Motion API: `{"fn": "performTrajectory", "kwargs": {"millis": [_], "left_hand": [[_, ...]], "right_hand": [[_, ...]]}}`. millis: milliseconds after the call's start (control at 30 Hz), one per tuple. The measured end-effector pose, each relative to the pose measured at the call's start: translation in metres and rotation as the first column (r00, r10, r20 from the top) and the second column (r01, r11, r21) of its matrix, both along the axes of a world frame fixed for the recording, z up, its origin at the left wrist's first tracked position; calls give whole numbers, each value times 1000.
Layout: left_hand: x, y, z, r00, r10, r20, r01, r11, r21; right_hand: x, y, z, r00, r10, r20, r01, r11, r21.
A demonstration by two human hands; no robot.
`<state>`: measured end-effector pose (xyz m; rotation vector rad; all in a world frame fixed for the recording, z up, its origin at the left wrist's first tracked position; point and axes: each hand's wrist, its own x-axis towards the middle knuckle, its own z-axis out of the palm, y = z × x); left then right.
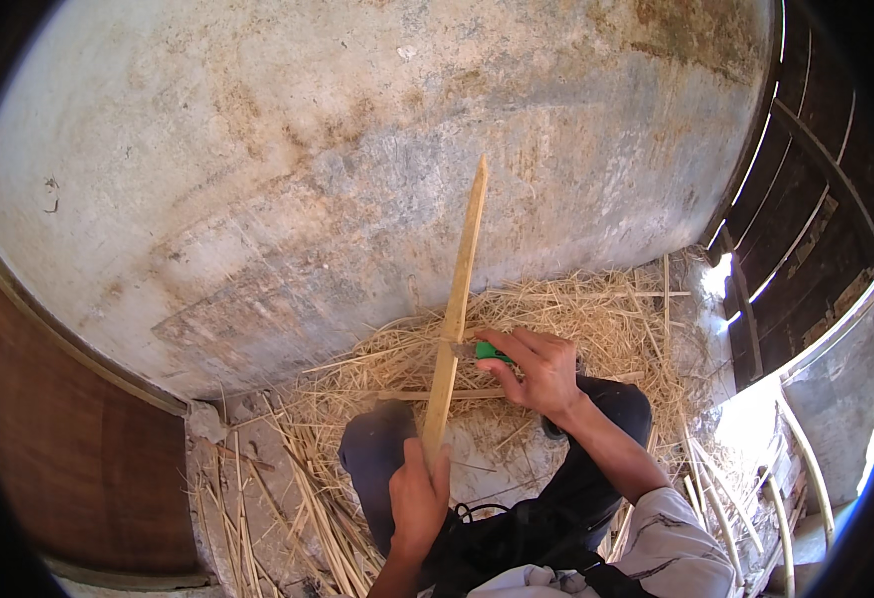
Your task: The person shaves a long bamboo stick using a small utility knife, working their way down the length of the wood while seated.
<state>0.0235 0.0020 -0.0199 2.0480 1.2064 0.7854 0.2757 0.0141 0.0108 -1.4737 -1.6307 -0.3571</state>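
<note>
My left hand point(420, 495) is closed around the lower end of a long, flat bamboo strip point(463, 261), which stands out away from me and tapers to a point at its far end. In my right hand point(539, 371) is a knife point(490, 351) with a green handle. Its short blade lies against the strip at about mid-length. My fingers and thumb pinch the handle, hiding part of it.
Pale shavings point(566, 304) are heaped along the foot of a stained wall point(357, 179). Loose bamboo strips point(302, 488) lie on the floor to the left, and more canes point(726, 498) to the right. A brown wooden panel point(78, 429) stands at left, dark boards point(806, 189) at right. My knees flank the work.
</note>
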Motion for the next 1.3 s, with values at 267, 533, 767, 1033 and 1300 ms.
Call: {"fn": "performTrajectory", "kwargs": {"millis": [267,533,767,1033,1300], "left_hand": [[-2,4,3,999,-35,36,37,997,-64],[-2,0,4,1000,2,20,-1,1000,-17],[-7,5,8,988,-91,123,115,971,-210],[-4,0,-3,999,39,-19,-37,997,66],[-6,2,-2,1000,20,10,-20,1000,12]], "right_hand": [[0,1,-1,1000,-14,21,14,1000,27],[-3,2,0,999,-31,29,30,999,24],[-3,3,-3,999,-26,36,25,999,23],[-8,5,-3,998,-43,36,43,999,-6],[-10,5,-2,999,-48,25,49,999,-20]]}}
